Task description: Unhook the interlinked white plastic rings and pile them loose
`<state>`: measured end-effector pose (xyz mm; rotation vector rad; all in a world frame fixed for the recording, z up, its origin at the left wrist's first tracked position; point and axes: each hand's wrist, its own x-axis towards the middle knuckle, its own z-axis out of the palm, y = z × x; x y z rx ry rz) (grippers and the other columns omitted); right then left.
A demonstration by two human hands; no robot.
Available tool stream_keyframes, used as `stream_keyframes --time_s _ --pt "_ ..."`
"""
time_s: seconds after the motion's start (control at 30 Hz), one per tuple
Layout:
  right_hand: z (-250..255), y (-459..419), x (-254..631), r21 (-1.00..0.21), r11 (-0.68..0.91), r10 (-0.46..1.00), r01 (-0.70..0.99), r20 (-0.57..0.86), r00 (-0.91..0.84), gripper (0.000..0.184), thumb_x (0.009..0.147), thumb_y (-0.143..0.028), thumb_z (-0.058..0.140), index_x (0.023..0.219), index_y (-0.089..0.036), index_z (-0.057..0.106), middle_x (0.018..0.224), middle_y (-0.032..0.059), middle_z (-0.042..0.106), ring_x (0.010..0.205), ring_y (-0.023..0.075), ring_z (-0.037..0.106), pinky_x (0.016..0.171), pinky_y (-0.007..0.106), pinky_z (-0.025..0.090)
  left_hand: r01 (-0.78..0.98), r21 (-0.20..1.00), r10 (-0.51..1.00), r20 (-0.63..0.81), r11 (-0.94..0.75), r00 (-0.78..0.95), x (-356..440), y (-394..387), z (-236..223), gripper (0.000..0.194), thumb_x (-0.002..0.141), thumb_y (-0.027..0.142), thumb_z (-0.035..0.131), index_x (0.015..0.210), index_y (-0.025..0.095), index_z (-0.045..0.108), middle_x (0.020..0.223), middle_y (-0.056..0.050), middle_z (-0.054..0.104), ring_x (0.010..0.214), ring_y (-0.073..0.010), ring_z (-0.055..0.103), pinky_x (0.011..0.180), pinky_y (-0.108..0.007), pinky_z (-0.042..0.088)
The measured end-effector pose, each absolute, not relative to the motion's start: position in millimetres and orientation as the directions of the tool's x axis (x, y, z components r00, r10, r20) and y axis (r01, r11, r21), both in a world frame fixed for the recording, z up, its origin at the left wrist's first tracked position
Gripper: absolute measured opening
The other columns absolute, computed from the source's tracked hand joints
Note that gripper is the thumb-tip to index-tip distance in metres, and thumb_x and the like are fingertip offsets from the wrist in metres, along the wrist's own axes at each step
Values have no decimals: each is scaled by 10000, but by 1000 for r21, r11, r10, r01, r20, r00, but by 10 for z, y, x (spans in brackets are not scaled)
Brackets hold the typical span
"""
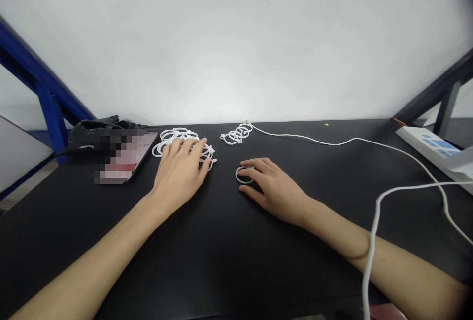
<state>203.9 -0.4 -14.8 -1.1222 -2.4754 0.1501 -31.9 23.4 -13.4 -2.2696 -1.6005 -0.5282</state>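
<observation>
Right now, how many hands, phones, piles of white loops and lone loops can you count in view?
Hands: 2, left hand and right hand
Phones: 1, the phone
Piles of white loops: 2, large pile and small pile
Lone loops: 1, the lone loop by the right hand
Total: 6, each pile counted as one; their loops overlap too much to count.

I take this for a workshop or simple workroom, though from here I can't be certain. I see a black table (214, 256) against a plain pale wall (236, 39), with a blue metal frame (37, 71) at the left and a dark frame (447, 105) at the far right. A loose white cable (370, 261) trailing across the right side adds to my impression.
</observation>
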Motion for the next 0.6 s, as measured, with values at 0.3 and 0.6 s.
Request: stream_keyframes --time_s 0.3,0.6 --pt "-148 -3 2034 -374 617 785 692 355 -508 513 855 -256 677 1306 -181 445 1133 110 650 1057 274 586 906 493 532 872 49 772 491 -487 403 -253 138 -117 362 944 309 476 1278 187 544 1230 -122 605 1150 -326 480 946 -501 385" --pt "-122 -45 2034 -407 685 728 604 408 -550 574 869 -306 669 1360 -212 387 1144 86 637 1060 255 561 899 459 530 738 300 788 363 -604 498 -26 -19 -120 210 972 323 479 1039 203 638 907 -22 686 910 -222 503 866 -434 367"
